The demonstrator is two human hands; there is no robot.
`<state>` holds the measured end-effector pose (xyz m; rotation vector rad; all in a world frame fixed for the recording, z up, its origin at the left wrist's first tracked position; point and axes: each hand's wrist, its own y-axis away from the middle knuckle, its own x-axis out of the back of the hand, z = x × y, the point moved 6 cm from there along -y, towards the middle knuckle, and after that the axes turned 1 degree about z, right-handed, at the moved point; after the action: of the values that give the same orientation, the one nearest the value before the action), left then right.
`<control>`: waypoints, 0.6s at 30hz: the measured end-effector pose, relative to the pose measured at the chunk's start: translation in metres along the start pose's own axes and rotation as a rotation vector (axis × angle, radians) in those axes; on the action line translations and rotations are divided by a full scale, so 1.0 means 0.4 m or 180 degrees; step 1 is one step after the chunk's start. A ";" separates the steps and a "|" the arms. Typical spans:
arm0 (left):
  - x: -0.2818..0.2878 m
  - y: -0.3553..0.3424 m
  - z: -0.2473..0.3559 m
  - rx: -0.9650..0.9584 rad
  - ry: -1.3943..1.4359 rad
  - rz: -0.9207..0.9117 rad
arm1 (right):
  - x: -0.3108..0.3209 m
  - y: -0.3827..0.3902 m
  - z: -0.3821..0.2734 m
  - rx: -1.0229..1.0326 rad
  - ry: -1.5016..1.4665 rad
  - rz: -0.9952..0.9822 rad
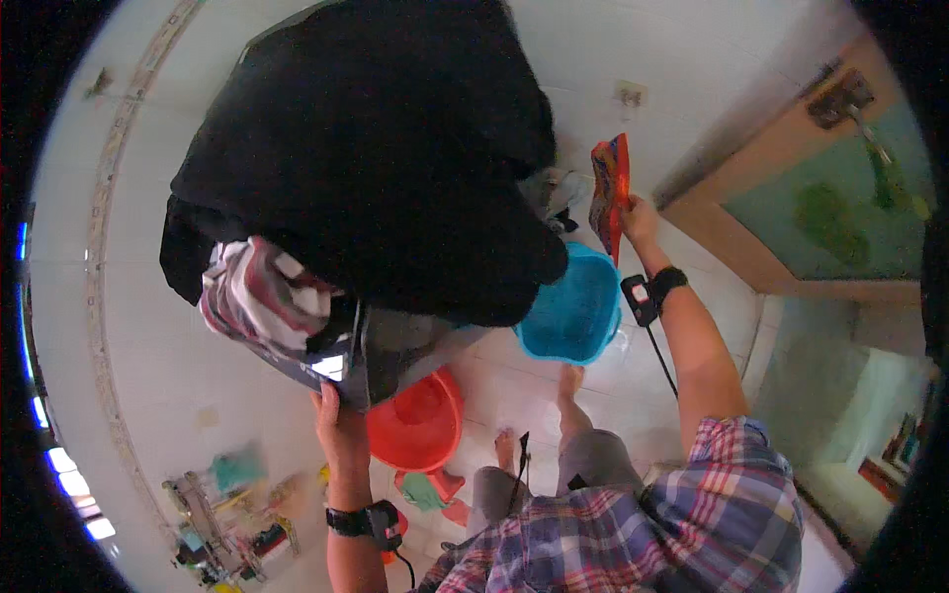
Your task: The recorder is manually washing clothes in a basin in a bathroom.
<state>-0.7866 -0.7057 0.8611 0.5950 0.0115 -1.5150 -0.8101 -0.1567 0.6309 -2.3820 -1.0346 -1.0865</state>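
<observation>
My right hand (641,219) is closed on the lower part of a shiny red-orange packet (610,188), held upright above the blue basin's far right side. My left hand (341,420) rests at the front corner of a grey machine (400,346) that looks like a washing machine, its visible fingers stretched along the edge. A large black cloth (366,148) covers most of the machine's top. On the machine's left side, a crumpled white, pink and dark garment (267,296) lies beside the black cloth. What is under the cloth is hidden.
A blue basin (571,306) and a red basin (420,425) stand on the tiled floor before me. At the right is a door (820,212) with a greenish pane and a handle. A wall rack (222,524) with small items is at lower left.
</observation>
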 end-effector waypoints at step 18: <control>-0.068 0.003 -0.011 -0.0522 -0.0497 0.0150 | -0.430 0.648 0.286 -0.0528 -0.1352 -0.3680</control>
<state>-0.7862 -0.6792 0.8679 0.3431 0.0016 -1.4945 -0.6386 -0.3544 0.4275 -2.0833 -2.7358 -0.9477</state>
